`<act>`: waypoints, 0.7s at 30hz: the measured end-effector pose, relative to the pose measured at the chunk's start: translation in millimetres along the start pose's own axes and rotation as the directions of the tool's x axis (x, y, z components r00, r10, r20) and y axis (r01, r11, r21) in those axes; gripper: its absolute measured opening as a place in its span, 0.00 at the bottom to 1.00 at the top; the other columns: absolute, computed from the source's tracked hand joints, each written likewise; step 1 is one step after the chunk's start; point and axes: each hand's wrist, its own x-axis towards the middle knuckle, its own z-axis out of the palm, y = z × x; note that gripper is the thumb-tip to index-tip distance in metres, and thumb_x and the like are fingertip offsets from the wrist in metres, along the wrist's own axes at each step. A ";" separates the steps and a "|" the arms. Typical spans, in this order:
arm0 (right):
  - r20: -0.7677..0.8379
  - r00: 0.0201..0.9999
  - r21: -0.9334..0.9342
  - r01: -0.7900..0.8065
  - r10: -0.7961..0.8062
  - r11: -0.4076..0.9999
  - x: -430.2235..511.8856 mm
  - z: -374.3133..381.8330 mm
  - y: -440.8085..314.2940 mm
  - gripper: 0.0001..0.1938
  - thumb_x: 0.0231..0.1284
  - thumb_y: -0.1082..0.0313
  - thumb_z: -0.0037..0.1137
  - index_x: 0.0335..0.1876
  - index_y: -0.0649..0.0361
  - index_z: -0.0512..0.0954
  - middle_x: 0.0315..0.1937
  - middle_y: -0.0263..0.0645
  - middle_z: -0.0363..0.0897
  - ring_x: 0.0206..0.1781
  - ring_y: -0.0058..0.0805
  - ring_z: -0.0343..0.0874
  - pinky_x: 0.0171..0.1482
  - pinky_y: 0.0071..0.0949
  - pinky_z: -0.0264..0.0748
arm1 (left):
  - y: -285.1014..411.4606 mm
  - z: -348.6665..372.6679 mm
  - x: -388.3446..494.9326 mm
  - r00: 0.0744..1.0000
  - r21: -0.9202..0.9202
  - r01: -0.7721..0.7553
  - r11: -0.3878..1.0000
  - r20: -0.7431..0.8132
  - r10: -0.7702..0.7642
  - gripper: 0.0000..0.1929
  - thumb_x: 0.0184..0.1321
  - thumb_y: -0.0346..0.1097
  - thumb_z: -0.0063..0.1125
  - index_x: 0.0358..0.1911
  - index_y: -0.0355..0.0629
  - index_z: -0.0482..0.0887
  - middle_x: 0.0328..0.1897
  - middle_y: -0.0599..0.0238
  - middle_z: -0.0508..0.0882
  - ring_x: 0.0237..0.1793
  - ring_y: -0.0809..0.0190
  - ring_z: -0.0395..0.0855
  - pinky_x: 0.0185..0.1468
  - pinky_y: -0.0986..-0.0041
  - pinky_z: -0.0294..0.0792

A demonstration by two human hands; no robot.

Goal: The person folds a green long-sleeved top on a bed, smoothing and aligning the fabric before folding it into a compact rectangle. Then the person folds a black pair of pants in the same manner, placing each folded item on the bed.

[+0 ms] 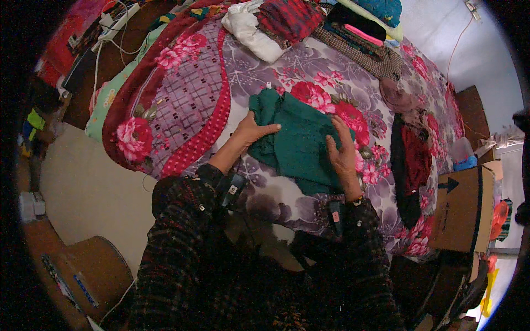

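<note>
A dark green cloth garment, folded into a rough rectangle, lies on the bed before me. A small white tag stands out at its top left corner. My left hand holds its left side, the thumb stretched across the top of the fabric and the fingers along the edge. At the opposite side, my right hand grips the right edge, with the thumb on the cloth and some fingertips hidden. Under both hands spreads a floral bedsheet in purple, white and pink.
A folded floral blanket covers the bed's left part. Along the far side lie a white bundle, red plaid cloth and stacked clothes. Dark red and black clothing lies right, near a cardboard box. A power strip sits upper left.
</note>
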 end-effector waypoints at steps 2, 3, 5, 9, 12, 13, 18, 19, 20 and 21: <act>0.067 0.998 -0.133 -0.006 0.015 0.991 -8.4 19.1 11.7 0.24 0.53 0.72 0.54 0.59 0.60 0.65 0.59 0.46 0.64 0.61 0.44 0.63 0.61 0.37 0.60 | -2.3 1.4 2.2 1.000 0.059 0.006 0.998 -0.011 -0.006 0.51 0.34 0.44 0.76 0.60 0.29 0.54 0.55 0.50 0.72 0.52 0.56 0.73 0.55 0.70 0.67; 0.107 0.991 -0.204 -0.062 0.085 0.977 -14.4 33.3 15.3 0.25 0.54 0.71 0.54 0.59 0.60 0.65 0.60 0.46 0.63 0.63 0.45 0.61 0.63 0.38 0.57 | -2.9 1.9 2.5 1.000 0.081 0.021 0.997 -0.007 -0.020 0.52 0.34 0.44 0.76 0.61 0.28 0.53 0.55 0.50 0.72 0.52 0.56 0.73 0.54 0.70 0.67; 0.295 0.924 -0.559 -0.040 0.245 0.828 -29.5 64.9 16.2 0.23 0.60 0.59 0.46 0.60 0.58 0.64 0.63 0.43 0.59 0.66 0.42 0.56 0.63 0.47 0.52 | -2.6 3.0 2.2 1.000 0.138 0.010 0.990 -0.022 -0.007 0.53 0.33 0.44 0.76 0.61 0.28 0.52 0.55 0.49 0.71 0.53 0.56 0.73 0.55 0.69 0.67; 0.217 0.963 -0.573 -0.010 0.163 0.819 -39.5 80.5 26.1 0.23 0.61 0.58 0.42 0.60 0.57 0.64 0.62 0.43 0.59 0.65 0.43 0.56 0.62 0.47 0.53 | -2.5 5.4 -3.4 0.993 0.375 0.020 0.927 -0.118 0.026 0.51 0.31 0.45 0.75 0.59 0.27 0.56 0.54 0.46 0.72 0.53 0.52 0.73 0.55 0.68 0.67; 0.217 0.960 -0.560 -0.025 0.176 0.828 -32.9 72.7 26.4 0.25 0.58 0.56 0.46 0.60 0.57 0.64 0.62 0.42 0.60 0.65 0.43 0.57 0.62 0.48 0.53 | -6.4 7.5 -1.5 0.985 0.511 -0.007 0.860 -0.145 0.094 0.48 0.30 0.44 0.73 0.57 0.29 0.60 0.52 0.43 0.74 0.52 0.49 0.74 0.54 0.67 0.67; 0.265 0.938 -0.549 -0.044 0.224 0.835 -29.3 70.7 24.2 0.25 0.56 0.56 0.47 0.60 0.56 0.64 0.62 0.42 0.60 0.64 0.42 0.57 0.62 0.49 0.53 | -8.4 7.0 -0.2 0.982 0.539 -0.014 0.842 -0.149 0.112 0.47 0.30 0.43 0.72 0.56 0.29 0.61 0.51 0.43 0.74 0.51 0.48 0.74 0.54 0.67 0.67; 0.294 0.924 -0.431 -0.100 0.244 0.897 -7.9 57.0 26.1 0.24 0.58 0.56 0.47 0.60 0.56 0.65 0.62 0.41 0.61 0.64 0.43 0.58 0.60 0.48 0.55 | -19.7 1.1 6.2 0.986 0.502 -0.002 0.865 -0.143 0.085 0.40 0.35 0.38 0.70 0.56 0.34 0.64 0.50 0.49 0.76 0.50 0.51 0.76 0.54 0.67 0.67; 0.220 0.963 -0.453 -0.041 0.156 0.891 -6.7 58.4 26.1 0.24 0.58 0.57 0.46 0.60 0.56 0.64 0.62 0.41 0.61 0.64 0.44 0.58 0.60 0.48 0.56 | -20.7 0.6 7.0 0.988 0.516 0.032 0.856 -0.147 0.052 0.40 0.36 0.37 0.71 0.56 0.36 0.64 0.52 0.52 0.76 0.50 0.53 0.76 0.54 0.68 0.67; 0.277 0.938 -0.510 -0.041 0.209 0.859 -7.2 62.0 24.7 0.24 0.58 0.57 0.47 0.60 0.56 0.64 0.62 0.41 0.61 0.64 0.43 0.58 0.60 0.48 0.56 | -20.9 0.6 7.2 0.989 0.504 0.027 0.863 -0.139 0.051 0.39 0.36 0.36 0.70 0.56 0.36 0.65 0.51 0.52 0.76 0.49 0.53 0.76 0.54 0.68 0.67; 0.275 0.940 -0.560 -0.013 0.200 0.829 -7.6 66.5 23.1 0.24 0.58 0.57 0.47 0.60 0.56 0.64 0.62 0.41 0.61 0.64 0.43 0.58 0.59 0.47 0.57 | -20.5 0.9 7.0 0.990 0.487 0.030 0.873 -0.132 0.039 0.38 0.37 0.36 0.70 0.55 0.35 0.66 0.50 0.52 0.77 0.49 0.53 0.77 0.53 0.67 0.68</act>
